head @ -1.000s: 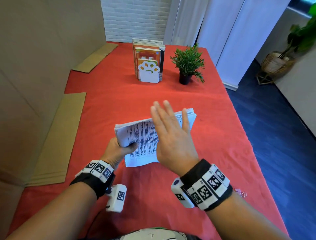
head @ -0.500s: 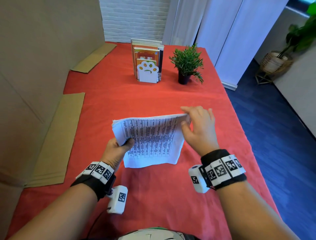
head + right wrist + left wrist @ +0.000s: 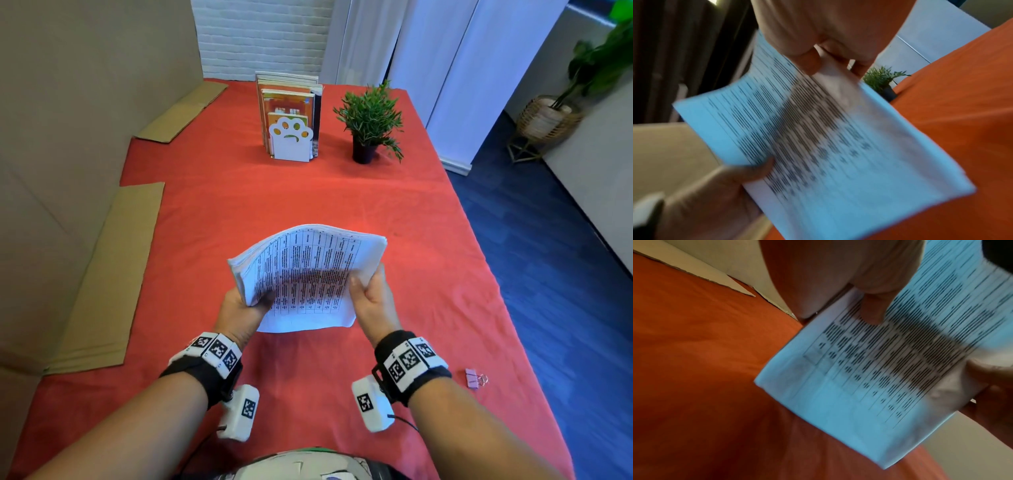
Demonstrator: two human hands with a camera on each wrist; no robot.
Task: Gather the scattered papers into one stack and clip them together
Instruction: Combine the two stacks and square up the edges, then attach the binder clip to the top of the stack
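Observation:
A stack of white printed papers [image 3: 308, 274] is held up over the red tablecloth [image 3: 428, 274], bowed upward in the middle. My left hand [image 3: 246, 305] grips its left edge, thumb on the printed face [image 3: 873, 311]. My right hand [image 3: 368, 294] grips the right edge, thumb on top and fingers underneath [image 3: 812, 65]. The same sheets fill both wrist views [image 3: 879, 369] [image 3: 818, 146], blurred. A small pink binder clip [image 3: 475, 378] lies on the cloth to the right of my right wrist, apart from both hands.
A white paw-shaped bookend with upright books [image 3: 291, 120] and a small potted plant [image 3: 371, 120] stand at the far end. Flat cardboard pieces [image 3: 113, 274] lie along the left beside a cardboard wall. The table's right edge drops to blue floor [image 3: 548, 274].
My right hand went from flat on top of the stack to its far right corner, then down to grip the right edge. The stack is now lifted and bowed between both hands.

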